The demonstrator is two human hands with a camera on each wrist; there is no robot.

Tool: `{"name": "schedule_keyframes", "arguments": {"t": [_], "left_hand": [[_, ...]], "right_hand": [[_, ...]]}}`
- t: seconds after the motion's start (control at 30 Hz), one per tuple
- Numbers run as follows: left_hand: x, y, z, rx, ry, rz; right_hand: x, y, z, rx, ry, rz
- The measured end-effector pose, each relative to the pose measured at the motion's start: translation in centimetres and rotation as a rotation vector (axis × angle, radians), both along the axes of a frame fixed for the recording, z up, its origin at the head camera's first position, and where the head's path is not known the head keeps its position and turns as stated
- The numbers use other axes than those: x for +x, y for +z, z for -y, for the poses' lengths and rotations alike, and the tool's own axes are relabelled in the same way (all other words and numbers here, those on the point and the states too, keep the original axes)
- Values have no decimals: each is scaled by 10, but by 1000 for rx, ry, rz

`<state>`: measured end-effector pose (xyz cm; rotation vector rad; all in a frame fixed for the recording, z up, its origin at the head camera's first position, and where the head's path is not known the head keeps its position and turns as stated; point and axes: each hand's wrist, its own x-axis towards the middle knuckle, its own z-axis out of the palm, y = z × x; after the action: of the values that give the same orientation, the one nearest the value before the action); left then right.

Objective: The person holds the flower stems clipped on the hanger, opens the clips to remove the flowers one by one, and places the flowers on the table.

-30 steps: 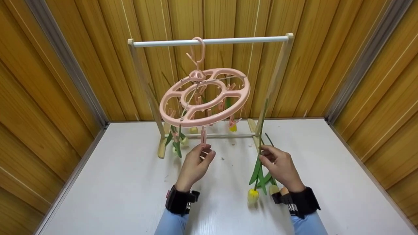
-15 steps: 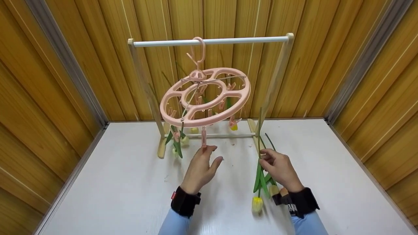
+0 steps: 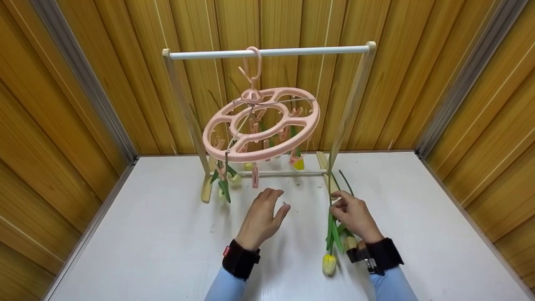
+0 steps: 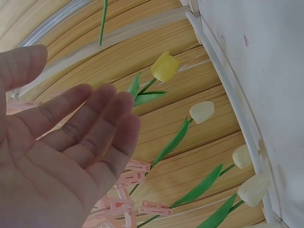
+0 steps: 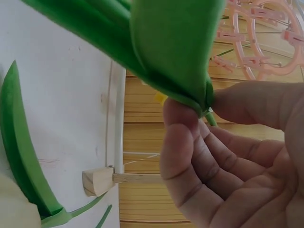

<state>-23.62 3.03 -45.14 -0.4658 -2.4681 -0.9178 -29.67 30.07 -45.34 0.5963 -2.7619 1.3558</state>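
My right hand [image 3: 355,215] pinches the stem of an artificial yellow tulip [image 3: 329,265], its bloom pointing down and its stem rising. In the right wrist view, thumb and fingertips meet at the base of a green leaf [image 5: 175,47]. My left hand [image 3: 261,217] holds nothing. It is just below a pink clothespin [image 3: 255,175] that dangles from the front of a round pink drying hanger [image 3: 250,157]. The left wrist view shows its fingers extended, with a yellow tulip [image 4: 165,66] and several white tulips [image 4: 202,112] hanging bloom-down beyond.
The hanger hooks over the white bar [image 3: 313,51] of a wooden-sided rack standing on the white table [image 3: 167,251]. Another pale tulip [image 3: 350,243] lies on the table beneath my right wrist. The rack's wooden foot [image 3: 207,190] sits at left. Wood-patterned walls enclose the table.
My left hand has let go of the front clothespin and drawn down toward me, fingers spreading. The hanger has turned slightly. In my right hand the tulip has swung more upright and dropped a little.
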Motion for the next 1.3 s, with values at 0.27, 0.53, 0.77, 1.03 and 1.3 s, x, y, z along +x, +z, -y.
{"name": "schedule_keyframes", "arguments": {"t": [0.27,0.53,0.77,1.03,1.3], "left_hand": [[0,0,0,-9,-3,6],[0,0,-1,-10,-10,-6],[0,-1,-1,-24,-2,-34],[0,-4,-3,-38,-6,-11],[0,-9,-10,-90,15,30]], "right_hand": [[-5,-8,-2,25,23,-39],[-8,-14,-3,73,55,-43],[-12,-17,-3,109,92,-27],[-11,-22,0,152,97,-51],[-11,-26,1,138,149,-37]]}}
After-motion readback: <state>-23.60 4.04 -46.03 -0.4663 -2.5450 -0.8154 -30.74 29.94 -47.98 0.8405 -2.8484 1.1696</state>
